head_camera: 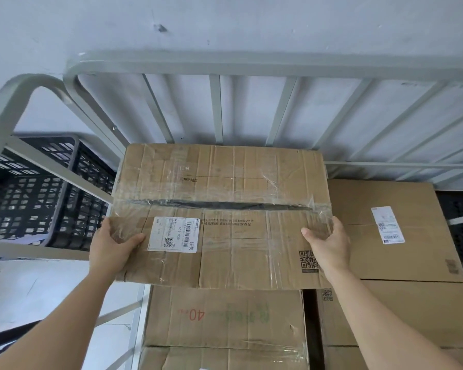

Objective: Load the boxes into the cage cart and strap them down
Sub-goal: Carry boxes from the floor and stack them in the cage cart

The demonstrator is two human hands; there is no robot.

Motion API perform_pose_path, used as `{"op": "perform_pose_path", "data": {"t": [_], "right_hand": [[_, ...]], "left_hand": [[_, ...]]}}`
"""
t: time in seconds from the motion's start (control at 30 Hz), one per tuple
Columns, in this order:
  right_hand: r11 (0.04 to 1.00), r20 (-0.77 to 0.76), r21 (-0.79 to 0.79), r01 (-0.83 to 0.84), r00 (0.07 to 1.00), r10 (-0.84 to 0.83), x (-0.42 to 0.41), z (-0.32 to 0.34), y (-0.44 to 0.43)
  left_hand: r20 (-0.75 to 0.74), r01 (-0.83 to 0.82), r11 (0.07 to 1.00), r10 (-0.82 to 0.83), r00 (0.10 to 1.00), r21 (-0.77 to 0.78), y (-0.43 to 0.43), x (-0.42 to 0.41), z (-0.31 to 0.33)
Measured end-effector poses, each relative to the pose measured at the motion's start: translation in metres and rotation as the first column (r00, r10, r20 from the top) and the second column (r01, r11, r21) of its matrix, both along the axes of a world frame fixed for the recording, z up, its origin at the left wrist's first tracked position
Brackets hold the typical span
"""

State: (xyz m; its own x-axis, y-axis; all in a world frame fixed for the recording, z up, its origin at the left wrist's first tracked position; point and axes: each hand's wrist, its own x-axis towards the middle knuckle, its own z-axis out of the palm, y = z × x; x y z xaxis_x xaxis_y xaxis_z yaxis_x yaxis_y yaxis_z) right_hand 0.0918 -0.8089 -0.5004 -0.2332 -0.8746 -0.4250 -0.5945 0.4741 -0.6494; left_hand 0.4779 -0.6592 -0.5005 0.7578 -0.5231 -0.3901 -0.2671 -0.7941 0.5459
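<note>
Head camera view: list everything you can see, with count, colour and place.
Taped box: one, brown cardboard with clear tape and a white label, centre, held over the stack.
Box marked 40: one, brown, directly below the taped box.
Box with white label: one, brown, right of the taped box.
Other boxes: at least two, brown, partly seen at the bottom edge.
Cage cart rails: grey metal bars, behind and to the left of the boxes.
Crate: one, black plastic lattice, left, outside the cage side.
Wall: pale grey, behind.
Left hand: gripping the taped box's near left corner.
Right hand: gripping its near right edge.
</note>
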Motion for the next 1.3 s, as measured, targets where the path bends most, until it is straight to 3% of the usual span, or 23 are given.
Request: {"op": "perform_pose_path", "data": {"t": [0.57, 0.73, 0.97, 1.17, 1.3], "right_hand": [[0.998, -0.088, -0.069, -0.008, 0.996, 0.002, 0.009, -0.03, -0.011], [0.994, -0.186, -0.052, -0.093, 0.979, 0.082, 0.01, -0.031, -0.011], [0.935, -0.41, 0.159, -0.318, 0.84, 0.355, 0.008, -0.014, -0.011], [0.814, -0.471, 0.193, -0.548, 0.676, 0.566, 0.011, 0.022, 0.0], [0.764, -0.46, 0.162, -0.625, 0.637, 0.619, 0.005, 0.059, 0.017]], "left_hand": [[0.005, -0.043, 0.999, 0.043, 0.999, 0.003, -0.004, 0.015, -0.037], [0.051, 0.024, 0.993, -0.03, 0.998, 0.118, -0.009, 0.014, -0.037], [0.146, 0.173, 0.866, -0.269, 0.952, 0.47, -0.021, -0.002, -0.008], [0.176, 0.301, 0.837, -0.417, 0.892, 0.457, -0.022, -0.032, 0.026], [0.248, 0.406, 0.785, -0.558, 0.792, 0.469, -0.016, -0.061, 0.063]]}}
